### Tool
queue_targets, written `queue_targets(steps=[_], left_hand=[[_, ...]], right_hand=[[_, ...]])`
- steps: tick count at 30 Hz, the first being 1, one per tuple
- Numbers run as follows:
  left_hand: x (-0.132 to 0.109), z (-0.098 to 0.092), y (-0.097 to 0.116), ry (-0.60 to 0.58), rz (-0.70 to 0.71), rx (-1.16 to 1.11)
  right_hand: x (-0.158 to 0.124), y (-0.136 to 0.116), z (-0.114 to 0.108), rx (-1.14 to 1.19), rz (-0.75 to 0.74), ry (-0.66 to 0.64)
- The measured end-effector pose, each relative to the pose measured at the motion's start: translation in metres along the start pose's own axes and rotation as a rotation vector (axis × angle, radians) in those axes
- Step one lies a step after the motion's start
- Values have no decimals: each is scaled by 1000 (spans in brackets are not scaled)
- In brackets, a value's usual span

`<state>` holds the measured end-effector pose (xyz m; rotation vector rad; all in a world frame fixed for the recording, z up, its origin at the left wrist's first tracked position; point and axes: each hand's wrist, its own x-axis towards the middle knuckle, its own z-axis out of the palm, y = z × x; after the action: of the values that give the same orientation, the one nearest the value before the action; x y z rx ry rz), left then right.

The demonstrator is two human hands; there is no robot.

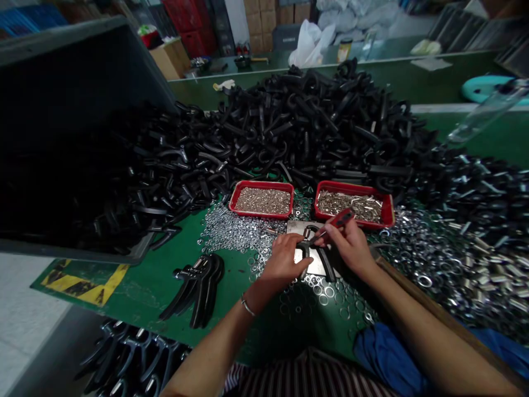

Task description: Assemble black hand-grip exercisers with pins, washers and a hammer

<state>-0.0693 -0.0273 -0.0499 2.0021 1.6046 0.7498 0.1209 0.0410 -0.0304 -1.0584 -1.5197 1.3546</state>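
Observation:
My left hand (285, 257) presses on a black pair of curved plier-like handles (328, 263), which lies on a small metal plate (294, 227). In my right hand (350, 246) is a red-handled screwdriver (342, 217); its thin tip meets the part near the joint, close to the left fingertips. A small coil spring (306, 232) shows at that joint. Just behind the hands stand a red tray (261, 213) of tiny metal pieces and a second red tray (390, 218) of small pins. Loose rings (323, 299) lie around the plate.
A big heap of black handles (306, 110) fills the back, spilling from a tipped grey bin (140, 251) on the left. Several assembled black pieces (202, 292) lie stacked at front left. Springs (496, 275) and metal parts cover the right. A wooden bar (417, 286) runs beneath my right forearm.

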Motion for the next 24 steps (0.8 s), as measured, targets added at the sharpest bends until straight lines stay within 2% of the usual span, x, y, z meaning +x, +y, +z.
queue_targets(steps=[6, 13, 16, 21, 22, 24], left_hand=[[-4, 10, -3, 91, 38, -15], [-5, 9, -4, 102, 73, 2], [-4, 7, -2, 92, 51, -9], [-2, 5, -2, 47, 29, -13], [-2, 5, -2, 33, 21, -12], [-1, 4, -2, -3, -2, -7]], right_hand=[[-4, 13, 6, 8, 22, 75], [-2, 12, 9, -80, 9, 65], [-6, 8, 9, -216, 3, 48], [0, -3, 18, -623, -64, -5], [5, -6, 20, -598, -54, -35], [15, -11, 24, -350, 30, -180]])
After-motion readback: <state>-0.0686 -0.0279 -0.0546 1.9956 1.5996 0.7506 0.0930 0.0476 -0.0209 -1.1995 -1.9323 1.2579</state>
